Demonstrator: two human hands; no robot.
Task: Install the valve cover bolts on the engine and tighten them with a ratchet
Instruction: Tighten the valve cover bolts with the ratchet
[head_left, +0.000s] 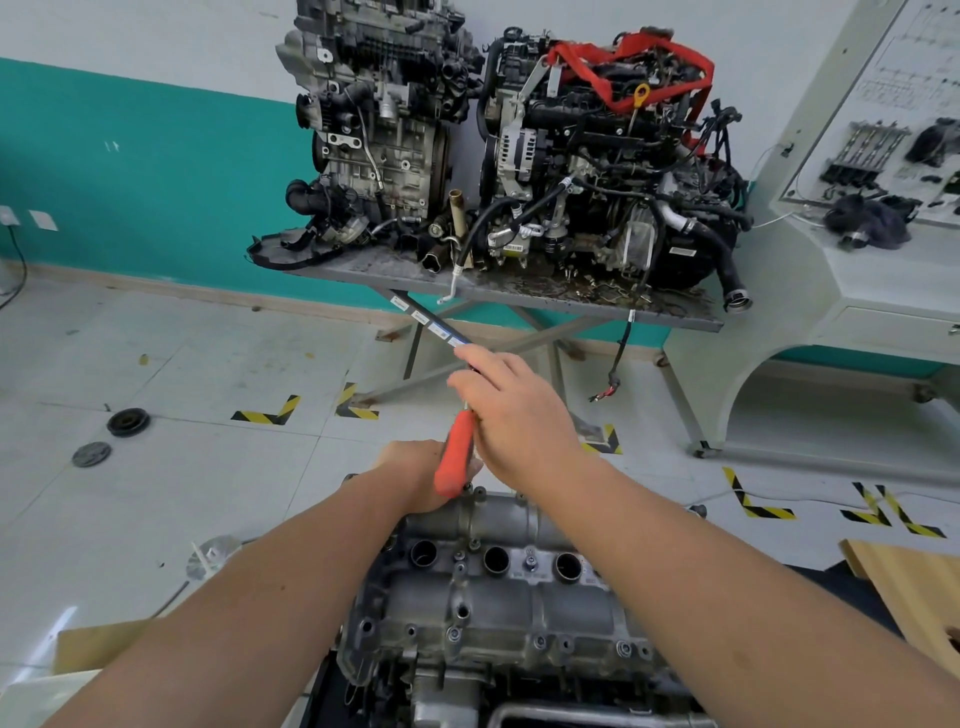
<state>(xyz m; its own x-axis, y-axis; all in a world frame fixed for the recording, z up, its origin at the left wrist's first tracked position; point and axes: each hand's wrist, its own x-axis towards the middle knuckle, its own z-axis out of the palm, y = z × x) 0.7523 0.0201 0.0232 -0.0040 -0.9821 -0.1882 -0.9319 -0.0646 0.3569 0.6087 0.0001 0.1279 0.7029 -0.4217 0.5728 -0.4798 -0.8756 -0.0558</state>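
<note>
Reaching over the far end of the valve cover, the right hand wrapped its fingers around the orange-handled ratchet, while the left hand curled beneath the handle's lower end; seated bolts dotted the cover's near edge.

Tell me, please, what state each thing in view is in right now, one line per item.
left hand: at the far end of the valve cover, partly hidden behind the ratchet handle; grip unclear.
right hand: curled round the ratchet above its handle.
ratchet: orange handle tilted, lower end at the cover's far edge.
valve cover: on the engine, three round wells open, several bolts seated along its near edge.
</note>
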